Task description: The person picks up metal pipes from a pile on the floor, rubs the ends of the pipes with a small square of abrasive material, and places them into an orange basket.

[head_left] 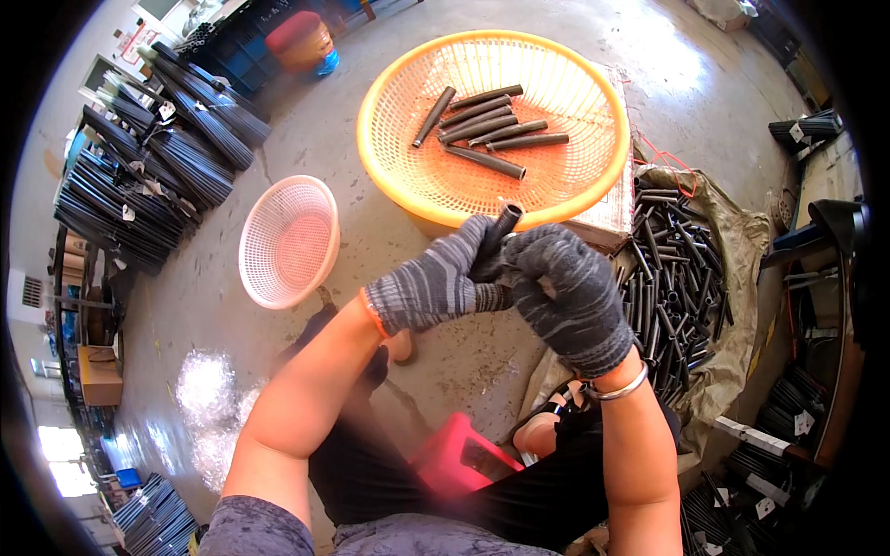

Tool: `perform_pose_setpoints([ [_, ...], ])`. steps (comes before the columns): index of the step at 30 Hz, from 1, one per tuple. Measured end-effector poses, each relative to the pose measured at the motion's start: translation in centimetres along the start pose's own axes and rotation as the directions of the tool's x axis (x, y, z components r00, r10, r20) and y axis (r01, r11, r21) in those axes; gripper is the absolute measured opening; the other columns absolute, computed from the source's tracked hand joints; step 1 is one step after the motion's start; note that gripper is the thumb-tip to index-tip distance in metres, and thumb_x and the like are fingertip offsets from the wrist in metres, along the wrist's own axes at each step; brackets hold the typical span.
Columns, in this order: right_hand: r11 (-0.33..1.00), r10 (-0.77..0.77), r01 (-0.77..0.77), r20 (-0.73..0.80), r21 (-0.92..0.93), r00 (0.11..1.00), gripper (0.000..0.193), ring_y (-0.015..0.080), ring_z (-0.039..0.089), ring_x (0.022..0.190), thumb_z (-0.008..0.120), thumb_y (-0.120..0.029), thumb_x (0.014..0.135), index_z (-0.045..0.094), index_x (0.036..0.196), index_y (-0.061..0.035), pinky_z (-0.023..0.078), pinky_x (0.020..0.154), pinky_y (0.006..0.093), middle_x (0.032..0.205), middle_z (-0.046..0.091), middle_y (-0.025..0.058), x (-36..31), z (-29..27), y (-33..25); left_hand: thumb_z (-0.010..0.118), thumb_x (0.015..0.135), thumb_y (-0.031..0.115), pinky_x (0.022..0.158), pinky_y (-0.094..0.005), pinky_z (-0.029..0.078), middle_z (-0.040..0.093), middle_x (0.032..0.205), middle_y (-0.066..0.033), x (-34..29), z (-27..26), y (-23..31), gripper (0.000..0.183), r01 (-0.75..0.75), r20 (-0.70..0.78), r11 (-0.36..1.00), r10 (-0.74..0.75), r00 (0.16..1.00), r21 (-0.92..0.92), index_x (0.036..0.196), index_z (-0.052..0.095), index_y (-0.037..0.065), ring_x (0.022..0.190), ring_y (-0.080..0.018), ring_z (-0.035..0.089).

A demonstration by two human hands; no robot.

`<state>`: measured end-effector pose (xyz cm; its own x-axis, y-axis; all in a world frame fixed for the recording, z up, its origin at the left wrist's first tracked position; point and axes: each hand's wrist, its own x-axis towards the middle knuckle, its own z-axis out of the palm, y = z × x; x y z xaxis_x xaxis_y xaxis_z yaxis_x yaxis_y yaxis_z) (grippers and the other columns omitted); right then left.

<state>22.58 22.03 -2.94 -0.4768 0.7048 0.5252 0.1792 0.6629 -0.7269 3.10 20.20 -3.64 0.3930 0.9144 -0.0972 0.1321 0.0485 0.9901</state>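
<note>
A short black tube [505, 222] is wrapped in the fingers of my left hand [431, 283], its open end tilted up and away from me. Close against the tube's side is my right hand [577, 301], thumb and fingers pinched together; what lies between those fingertips is hidden. Both hands wear grey-striped knit gloves. Just beyond them stands a large orange-yellow plastic basket [382, 176], with several similar black tubes [482, 120] lying loosely in its bottom.
A big heap of black tubes [667, 287] lies on a tan sheet [742, 250] at my right. The orange basket rests on a box [607, 208]. An empty pink basket [289, 241] stands at left, near bundled long rods [185, 157]. A pink stool [459, 454] is beneath me.
</note>
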Motion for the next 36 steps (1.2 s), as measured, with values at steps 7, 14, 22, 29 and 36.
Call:
perform_pose_setpoints([
  [7, 0.964, 0.058, -0.036, -0.073, 0.264, 0.996, 0.019, 0.0213, 0.063, 0.080, 0.064, 0.010, 0.074, 0.055, 0.086, -0.0019, 0.051, 0.076, 0.0315, 0.089, 0.063, 0.0104, 0.2, -1.1, 0.8, 0.081, 0.070, 0.002, 0.085, -0.0276, 0.049, 0.067, 0.100, -0.0019, -0.6, -0.2, 2.4, 0.043, 0.097, -0.029, 0.981, -0.103, 0.994, -0.168, 0.109, 0.065, 0.001, 0.093, -0.0107, 0.059],
  [14, 0.758, 0.409, -0.366, 0.044, 0.540, 0.912, 0.023, 0.0141, 0.062, 0.087, 0.065, 0.007, 0.078, 0.061, 0.099, -0.0004, 0.051, 0.079, 0.0273, 0.100, 0.065, 0.0101, -0.2, -2.0, -0.3, 0.077, 0.075, 0.001, 0.089, -0.0255, 0.047, 0.067, 0.106, -0.0017, -0.8, -0.2, 1.9, 0.042, -0.022, -0.078, 0.997, 0.016, 0.997, -0.078, 0.114, 0.063, 0.001, 0.096, -0.0088, 0.059],
  [22, 0.931, 0.292, -0.256, -0.113, 0.259, 0.950, 0.015, 0.0135, 0.063, 0.077, 0.064, 0.005, 0.077, 0.062, 0.091, 0.0003, 0.051, 0.071, 0.0268, 0.084, 0.067, 0.0077, -0.1, -1.2, 0.1, 0.075, 0.077, 0.015, 0.077, -0.0342, 0.051, 0.065, 0.094, -0.0141, -0.3, 0.5, 1.2, 0.031, -0.249, -0.123, 0.857, 0.336, 0.934, 0.450, 0.104, 0.065, 0.003, 0.086, -0.0270, 0.065],
  [29, 0.941, 0.321, -0.284, -0.215, 0.185, 0.922, 0.010, 0.0129, 0.060, 0.064, 0.062, 0.005, 0.078, 0.063, 0.087, -0.0006, 0.049, 0.062, 0.0275, 0.073, 0.064, 0.0087, -0.3, -0.2, -0.5, 0.075, 0.075, 0.011, 0.072, -0.0365, 0.051, 0.066, 0.087, -0.0123, 0.2, 0.7, 0.9, 0.029, -0.333, -0.033, 0.561, 0.542, 0.840, 0.758, 0.101, 0.066, 0.003, 0.077, -0.0295, 0.064],
  [36, 0.927, 0.342, -0.294, -0.200, 0.234, 0.918, 0.010, 0.0137, 0.060, 0.065, 0.063, 0.005, 0.079, 0.063, 0.087, -0.0013, 0.049, 0.062, 0.0283, 0.074, 0.065, 0.0089, -0.6, 0.3, 0.1, 0.076, 0.074, 0.011, 0.069, -0.0373, 0.050, 0.065, 0.083, -0.0123, 0.1, 1.4, 0.4, 0.026, -0.315, -0.016, 0.471, 0.574, 0.818, 0.824, 0.096, 0.064, 0.002, 0.076, -0.0318, 0.063],
])
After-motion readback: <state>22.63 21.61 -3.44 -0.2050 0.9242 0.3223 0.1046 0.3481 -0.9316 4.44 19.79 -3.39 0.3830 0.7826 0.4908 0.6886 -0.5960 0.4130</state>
